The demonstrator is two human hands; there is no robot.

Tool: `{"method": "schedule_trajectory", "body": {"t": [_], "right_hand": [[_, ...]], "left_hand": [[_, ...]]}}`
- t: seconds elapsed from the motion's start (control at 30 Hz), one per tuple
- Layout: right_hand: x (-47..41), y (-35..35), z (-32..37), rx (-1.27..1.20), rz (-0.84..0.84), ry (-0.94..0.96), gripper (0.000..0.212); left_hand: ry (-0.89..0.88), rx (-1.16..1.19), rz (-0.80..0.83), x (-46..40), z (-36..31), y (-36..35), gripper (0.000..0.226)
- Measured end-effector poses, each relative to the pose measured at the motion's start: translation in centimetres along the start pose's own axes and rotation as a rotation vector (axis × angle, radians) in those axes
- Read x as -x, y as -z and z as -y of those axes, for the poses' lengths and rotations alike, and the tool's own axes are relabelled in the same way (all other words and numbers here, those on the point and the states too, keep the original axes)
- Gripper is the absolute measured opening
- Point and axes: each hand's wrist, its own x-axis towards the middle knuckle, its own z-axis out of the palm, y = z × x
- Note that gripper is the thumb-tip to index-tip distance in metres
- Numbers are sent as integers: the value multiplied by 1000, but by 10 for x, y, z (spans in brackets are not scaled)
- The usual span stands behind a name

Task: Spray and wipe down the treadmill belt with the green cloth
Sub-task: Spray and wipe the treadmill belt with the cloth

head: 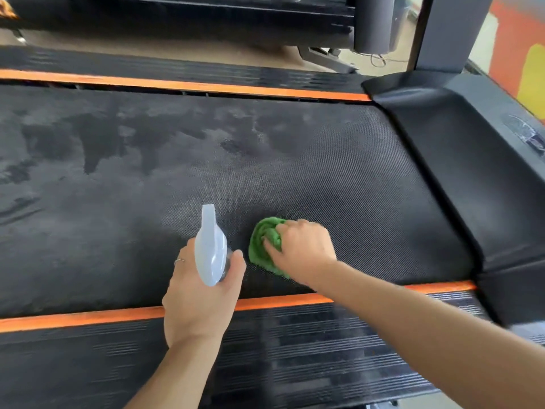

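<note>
The black textured treadmill belt (206, 160) fills the middle of the head view, with dark wet patches across its left and far parts. My left hand (197, 293) grips a pale blue spray bottle (211, 249) over the belt's near edge, nozzle pointing away from me. Just to its right, my right hand (303, 246) presses a bunched green cloth (261, 246) flat onto the belt. Part of the cloth is hidden under my fingers.
Orange strips run along the near edge (88, 318) and far edge (177, 84) of the belt, with ribbed black side rails outside them. The black motor cover (457, 160) rises at the right. A grey upright (445, 33) and another machine stand behind.
</note>
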Motion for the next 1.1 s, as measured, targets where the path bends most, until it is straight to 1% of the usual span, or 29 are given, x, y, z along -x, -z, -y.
{"method": "schedule_trajectory", "body": {"t": [0.03, 0.1, 0.13, 0.17, 0.2, 0.23, 0.27, 0.3, 0.33, 0.37, 0.4, 0.5, 0.53, 0.57, 0.63, 0.7, 0.73, 0.8, 0.83, 0.9, 0.97, 1.03, 1.07, 1.1], "right_hand": [[7, 2, 2, -9, 4, 95, 48], [11, 8, -17, 14, 41, 194, 49], [8, 6, -33, 51, 56, 201, 49], [2, 3, -51, 89, 54, 160, 50], [-6, 2, -70, 125, 44, 50, 50], [-12, 3, -87, 127, 34, -116, 51], [-15, 5, -98, 72, 21, -298, 52], [-18, 3, -99, 7, -5, -431, 53], [-21, 1, -92, -27, -28, -495, 53], [-22, -2, -79, -30, -35, -493, 52], [-20, -4, -63, -23, -26, -429, 52], [7, -7, -20, -21, 13, -26, 47], [18, -6, -17, -42, 39, 74, 46], [24, -3, -21, -67, 50, 141, 45], [31, 4, -41, -90, 113, 210, 47], [37, 4, -76, -42, 181, 211, 49], [41, 5, -97, -8, 206, 174, 49], [51, 8, -127, -10, 203, 67, 48], [56, 7, -132, -28, 185, 26, 46], [56, 6, -117, -32, 168, -30, 45], [50, 1, -80, -102, 167, -37, 54], [48, -5, -42, -172, 161, 64, 67], [47, -5, -28, -200, 168, 104, 70], [47, -3, -20, -233, 174, 130, 68]], "left_hand": [[3, -1, -1, 0, 1, 0, 44], [5, -4, 5, 1, 0, 0, 45], [4, -5, 8, 1, -1, 1, 46], [-2, -8, 12, 1, 0, 0, 46], [-4, -13, 12, 0, 0, 0, 46], [-2, -15, 9, 0, 1, 0, 46], [-4, -12, 10, 1, 0, 0, 46], [-7, -7, 10, 0, 1, 0, 45], [-8, -4, 10, 0, 1, 0, 45], [-10, -7, 10, 0, 1, 0, 45], [-11, -13, 8, 0, 1, 0, 44], [0, -36, -2, -1, 0, -1, 45], [4, -43, -3, -1, 0, -1, 46], [7, -47, -1, -1, -1, -1, 48], [16, -44, 0, 0, -1, 0, 50], [16, -44, 8, 0, 0, 0, 51], [16, -44, 10, 0, 1, 0, 52], [15, -36, 4, 0, 1, 0, 52], [11, -33, 0, 0, 1, 0, 53], [-6, -35, -1, 1, 0, 0, 53], [-18, -33, 3, 1, -1, 1, 54], [-1, -37, 8, 1, -1, 0, 55], [4, -41, 8, 1, -2, 0, 55], [5, -45, 10, 1, -2, -1, 53]]}}
